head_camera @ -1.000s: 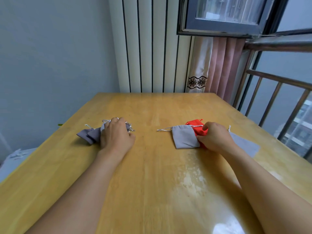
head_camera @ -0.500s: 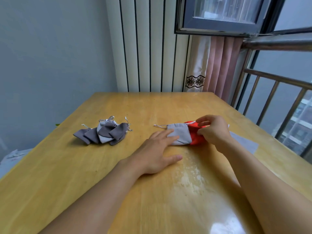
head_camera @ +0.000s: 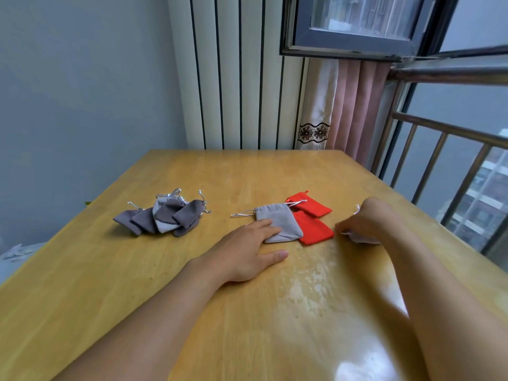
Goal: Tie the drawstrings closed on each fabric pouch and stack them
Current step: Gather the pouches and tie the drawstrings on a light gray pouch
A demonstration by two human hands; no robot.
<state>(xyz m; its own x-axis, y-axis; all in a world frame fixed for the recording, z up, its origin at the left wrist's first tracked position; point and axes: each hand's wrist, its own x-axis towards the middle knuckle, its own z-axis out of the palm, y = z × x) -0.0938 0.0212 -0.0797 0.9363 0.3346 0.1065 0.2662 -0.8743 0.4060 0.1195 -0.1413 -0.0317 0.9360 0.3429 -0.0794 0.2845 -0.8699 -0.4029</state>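
Note:
A pile of several tied grey pouches (head_camera: 165,217) lies at the table's left. In the middle a flat light grey pouch (head_camera: 277,222) overlaps two flat red pouches (head_camera: 313,228), its silver drawstrings trailing left. My left hand (head_camera: 247,253) lies flat on the wood, fingers straight, fingertips touching that grey pouch's near left corner. To the right, my right hand (head_camera: 362,221) curls its fingers round another light grey pouch (head_camera: 361,239), most of which is hidden under the hand.
The wooden table (head_camera: 247,312) has a glossy worn patch near the front. A white radiator and pink curtain stand behind it, and a metal railing runs along the right edge. The wall is close on the left.
My left hand left the tied pile and came across to the light grey pouch. My right hand moved right off the red pouches onto another grey pouch, uncovering two red ones.

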